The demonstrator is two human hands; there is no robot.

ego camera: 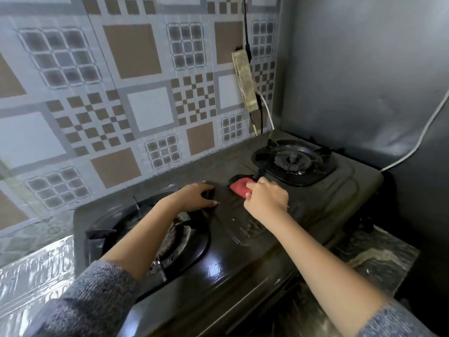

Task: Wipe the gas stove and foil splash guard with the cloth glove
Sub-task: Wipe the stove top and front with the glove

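A dark two-burner gas stove (243, 254) fills the middle of the head view, its top glossy and wet-looking. My right hand (266, 198) is closed on a red and black cloth glove (239, 187), pressing it onto the stove top between the two burners. My left hand (196, 195) grips the rim of the left burner's black pan support (192, 246) at its far right edge. The right burner (294, 160) stands untouched behind the glove. A grey foil splash guard (364, 76) covers the wall to the right of the stove.
A patterned tile-print sheet (136, 98) lines the wall behind the stove. A dirty power strip (244, 79) with black and white cables hangs on it near the right burner. Shiny embossed foil (34, 276) lies at the lower left. A white cable (418, 144) crosses the splash guard.
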